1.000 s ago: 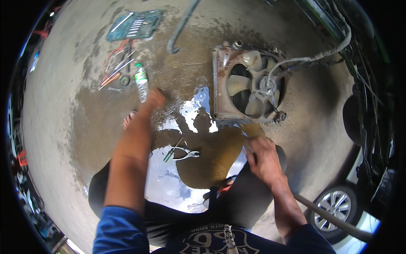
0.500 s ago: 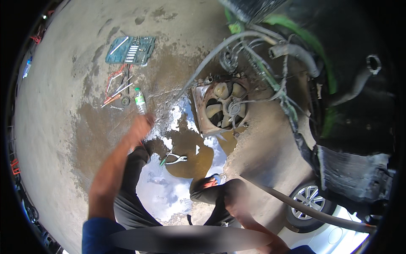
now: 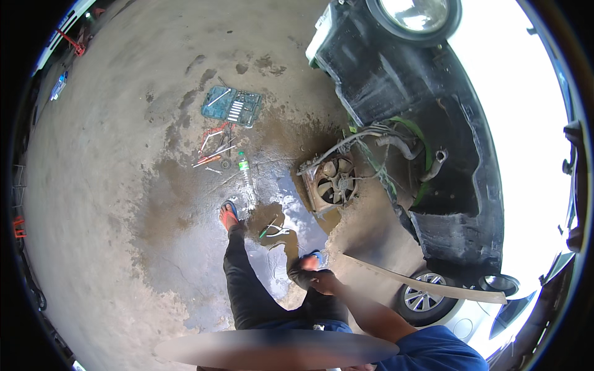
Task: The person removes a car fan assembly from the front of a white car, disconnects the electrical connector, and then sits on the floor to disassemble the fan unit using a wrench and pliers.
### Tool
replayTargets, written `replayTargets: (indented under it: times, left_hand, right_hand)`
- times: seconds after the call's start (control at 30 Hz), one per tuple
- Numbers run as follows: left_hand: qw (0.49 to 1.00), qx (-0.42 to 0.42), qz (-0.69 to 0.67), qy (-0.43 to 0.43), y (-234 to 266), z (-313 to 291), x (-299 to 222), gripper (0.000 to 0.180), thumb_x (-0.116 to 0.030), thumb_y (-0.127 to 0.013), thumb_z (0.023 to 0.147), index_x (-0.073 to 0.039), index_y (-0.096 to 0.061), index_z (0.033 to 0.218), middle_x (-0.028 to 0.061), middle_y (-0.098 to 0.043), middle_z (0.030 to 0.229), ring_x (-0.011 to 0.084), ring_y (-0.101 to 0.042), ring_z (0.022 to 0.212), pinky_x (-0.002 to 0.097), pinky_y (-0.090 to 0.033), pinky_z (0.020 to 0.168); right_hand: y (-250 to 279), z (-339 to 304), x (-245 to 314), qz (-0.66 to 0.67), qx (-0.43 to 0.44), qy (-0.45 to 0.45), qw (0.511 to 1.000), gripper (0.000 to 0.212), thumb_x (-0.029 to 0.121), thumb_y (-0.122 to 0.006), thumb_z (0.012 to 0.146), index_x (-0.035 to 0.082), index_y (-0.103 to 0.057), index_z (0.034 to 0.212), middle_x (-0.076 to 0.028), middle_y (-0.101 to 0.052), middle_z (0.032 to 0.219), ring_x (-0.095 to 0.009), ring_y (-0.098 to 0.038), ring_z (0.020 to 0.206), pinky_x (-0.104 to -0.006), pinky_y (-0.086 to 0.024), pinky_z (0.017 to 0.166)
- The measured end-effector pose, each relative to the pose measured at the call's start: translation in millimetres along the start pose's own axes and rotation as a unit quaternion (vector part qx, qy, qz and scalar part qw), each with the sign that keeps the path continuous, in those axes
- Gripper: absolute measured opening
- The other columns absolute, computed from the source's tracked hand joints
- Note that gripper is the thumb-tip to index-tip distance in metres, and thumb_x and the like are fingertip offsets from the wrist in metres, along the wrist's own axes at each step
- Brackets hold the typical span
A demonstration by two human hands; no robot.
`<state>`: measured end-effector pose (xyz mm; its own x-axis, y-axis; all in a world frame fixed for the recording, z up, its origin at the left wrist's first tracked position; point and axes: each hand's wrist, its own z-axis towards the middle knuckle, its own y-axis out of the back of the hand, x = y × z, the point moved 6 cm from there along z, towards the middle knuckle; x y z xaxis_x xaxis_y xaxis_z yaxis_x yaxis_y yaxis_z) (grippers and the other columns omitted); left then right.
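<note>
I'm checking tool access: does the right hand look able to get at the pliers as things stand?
Probably, with a stoop: the right hand is by the right knee, and the pliers lie in the open on the wet floor, a green-handled screwdriver close by.

Shows bright daylight, mirrored as sky and cloud in the puddle (image 3: 272, 269) left of the fingers (image 3: 317, 285), and burns out to near-featureless white on the car body (image 3: 526, 142) far to their right. Drops into deep shade inside the car's black front opening (image 3: 459, 176), beyond and right of the fingers. Smears into a blurred, greyish oval (image 3: 278, 349) below them, and curves, well away on all sides, toward a black rim.
</note>
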<state>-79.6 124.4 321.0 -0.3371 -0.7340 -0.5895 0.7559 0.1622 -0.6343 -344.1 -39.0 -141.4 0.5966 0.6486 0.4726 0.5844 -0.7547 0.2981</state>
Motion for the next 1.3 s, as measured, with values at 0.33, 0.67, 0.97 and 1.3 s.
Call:
replayTargets:
  times: [0.33, 0.67, 0.97, 1.3]
  left_hand:
    - [0.992, -0.028, -0.005, -0.126, 120.7, 30.2, -218.3, 0.097, -0.058, -0.067, 0.089, -0.009, -0.011, 0.152, 0.0176, -0.032, 0.152, 0.0429, -0.067, 0.113, 0.0509, -0.059, 0.091]
    - [0.881, -0.414, 0.225, 0.042, 279.2, -12.9, -232.6, 0.116, -0.067, -0.066, 0.089, -0.005, -0.003, 0.164, 0.0209, -0.024, 0.167, 0.0447, -0.065, 0.120, 0.0513, -0.060, 0.090]
    - [0.627, -0.444, 0.489, 0.413, 416.1, -66.4, -167.5, 0.070, -0.026, -0.070, 0.098, 0.003, -0.039, 0.154, 0.0281, -0.061, 0.137, 0.0314, -0.075, 0.102, 0.0381, -0.060, 0.082]
    - [0.592, -0.540, 0.339, 0.494, 544.9, -158.3, -50.7, 0.057, -0.027, -0.071, 0.097, -0.002, -0.053, 0.145, 0.0176, -0.072, 0.122, 0.0273, -0.074, 0.098, 0.0354, -0.058, 0.083]
  right_hand:
    - [80.5, 31.8, 192.6, -0.185, 0.054, -0.102, 0.976, 0.043, 0.044, -0.056, 0.097, 0.013, -0.066, 0.125, -0.021, -0.072, 0.117, -0.042, -0.067, 0.109, -0.0510, -0.053, 0.095]
    - [208.2, 91.9, 343.3, -0.077, -0.103, -0.025, 0.991, 0.036, 0.038, -0.058, 0.096, 0.011, -0.071, 0.116, -0.019, -0.073, 0.113, -0.041, -0.068, 0.108, -0.0485, -0.054, 0.096]
    - [296.5, 270.2, 338.1, -0.276, 0.033, 0.115, 0.954, 0.033, 0.033, -0.054, 0.095, 0.009, -0.074, 0.107, -0.020, -0.073, 0.111, -0.040, -0.068, 0.109, -0.0499, -0.054, 0.094]
    - [481.3, 558.1, 461.0, -0.263, -0.104, 0.090, 0.955, 0.030, 0.023, -0.066, 0.089, 0.002, -0.069, 0.110, -0.025, -0.069, 0.108, -0.044, -0.066, 0.105, -0.0490, -0.054, 0.091]
